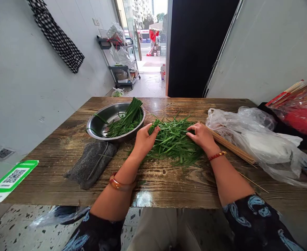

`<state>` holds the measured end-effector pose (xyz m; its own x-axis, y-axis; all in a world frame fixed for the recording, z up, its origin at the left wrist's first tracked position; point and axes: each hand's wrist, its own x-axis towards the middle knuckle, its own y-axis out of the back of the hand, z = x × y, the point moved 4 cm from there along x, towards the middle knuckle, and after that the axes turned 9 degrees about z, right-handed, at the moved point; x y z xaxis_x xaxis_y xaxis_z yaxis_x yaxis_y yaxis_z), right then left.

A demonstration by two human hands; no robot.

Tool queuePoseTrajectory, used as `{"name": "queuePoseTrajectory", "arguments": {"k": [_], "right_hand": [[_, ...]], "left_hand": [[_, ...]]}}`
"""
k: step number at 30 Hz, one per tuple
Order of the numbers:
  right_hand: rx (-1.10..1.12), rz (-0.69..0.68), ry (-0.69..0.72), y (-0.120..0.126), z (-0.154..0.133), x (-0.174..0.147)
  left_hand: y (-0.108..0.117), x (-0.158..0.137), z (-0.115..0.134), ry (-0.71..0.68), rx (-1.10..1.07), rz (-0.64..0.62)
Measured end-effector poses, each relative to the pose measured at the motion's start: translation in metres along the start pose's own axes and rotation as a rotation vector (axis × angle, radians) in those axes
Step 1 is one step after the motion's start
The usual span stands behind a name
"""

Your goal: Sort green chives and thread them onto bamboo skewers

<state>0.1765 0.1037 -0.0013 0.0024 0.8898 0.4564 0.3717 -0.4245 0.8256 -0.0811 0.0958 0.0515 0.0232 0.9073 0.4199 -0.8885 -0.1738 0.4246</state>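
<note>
My left hand (145, 137) is closed around a small bunch of cut garlic chives (153, 126), held above the left side of a loose pile of garlic chives (173, 137) on the wooden table (169, 181). At the pile's right edge, my right hand (202, 134) has its thumb and fingers bent together on some chives; the fingertips are partly lost among the leaves. Left of the pile stands a steel bowl (90, 128) with more chives in it. One neat bundle of chives (134, 111) leans up against the bowl's far right rim.
Thin wooden skewers (229, 146) lie right of my right hand, partly beneath clear plastic bags (263, 146). A dark mesh cloth (90, 164) sits in front of the bowl. Red packaging (305, 115) is at the far right. Beyond the table, a cart (122, 66) stands near the doorway.
</note>
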Motion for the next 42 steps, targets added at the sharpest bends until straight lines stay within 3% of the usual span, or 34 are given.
{"name": "queuePoseTrajectory", "arguments": {"k": [4,7,10,17,23,28,32,35,37,42], "right_hand": [[0.154,0.219,-0.137,0.011,0.009,0.007],[0.462,0.376,-0.315,0.018,0.018,0.01],[0.743,0.443,-0.448,0.02,0.017,0.01],[0.981,0.254,-0.435,0.022,-0.013,0.009],[1.137,0.034,-0.379,0.019,-0.039,0.003],[1.02,-0.109,-0.256,0.016,-0.065,-0.006],[0.66,-0.052,0.017,0.02,-0.087,-0.012],[0.564,-0.023,0.131,0.021,-0.096,-0.015],[0.554,-0.005,0.13,0.02,-0.095,-0.015],[0.464,0.136,-0.026,0.022,-0.065,-0.007]], "left_hand": [[-0.001,0.0,-0.002,0.005,-0.028,0.003],[-0.001,0.0,-0.004,0.02,-0.059,0.01],[-0.001,0.0,-0.004,0.029,-0.065,0.01],[0.001,-0.001,0.0,0.04,-0.061,0.012],[-0.001,-0.003,-0.004,0.121,-0.195,0.03],[-0.005,-0.007,-0.007,0.281,-0.418,0.037],[-0.008,-0.01,-0.006,0.363,-0.541,0.022],[-0.011,-0.012,-0.004,0.414,-0.603,-0.024],[-0.011,-0.012,-0.004,0.436,-0.635,-0.028],[-0.001,-0.006,-0.006,0.459,-0.741,0.091]]}}
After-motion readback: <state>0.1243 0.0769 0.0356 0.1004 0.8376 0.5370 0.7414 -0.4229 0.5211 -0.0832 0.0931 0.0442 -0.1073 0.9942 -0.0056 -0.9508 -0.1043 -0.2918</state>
